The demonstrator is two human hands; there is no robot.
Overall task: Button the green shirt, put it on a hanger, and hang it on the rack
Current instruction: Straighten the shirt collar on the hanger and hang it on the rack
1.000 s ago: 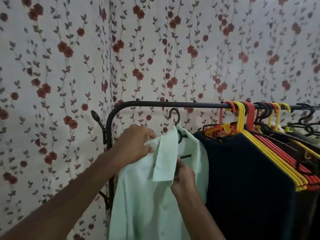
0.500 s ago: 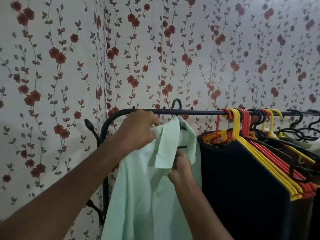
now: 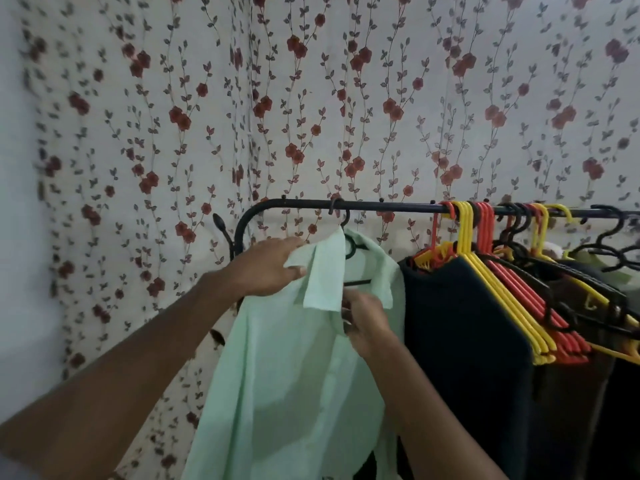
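Observation:
The pale green shirt [image 3: 287, 368] hangs on a black hanger [image 3: 349, 249] whose hook sits over the black rack rail [image 3: 388, 205] near its left end. My left hand [image 3: 266, 266] grips the shirt's left shoulder and collar, just below the rail. My right hand [image 3: 363, 322] pinches the shirt's front edge under the turned-up collar flap. The hanger's lower bar shows between the two collar halves.
A dark navy garment [image 3: 464, 341] hangs right beside the green shirt. Further right the rail is crowded with yellow, red and black hangers [image 3: 485, 271] and dark clothes. A flowered curtain [image 3: 311, 98] covers the wall behind. The rack's curved left post [image 3: 242, 226] stands beside my left hand.
The shirt and hanger rose and the hook has gone over the rail. Both hands keep their hold on the shirt.

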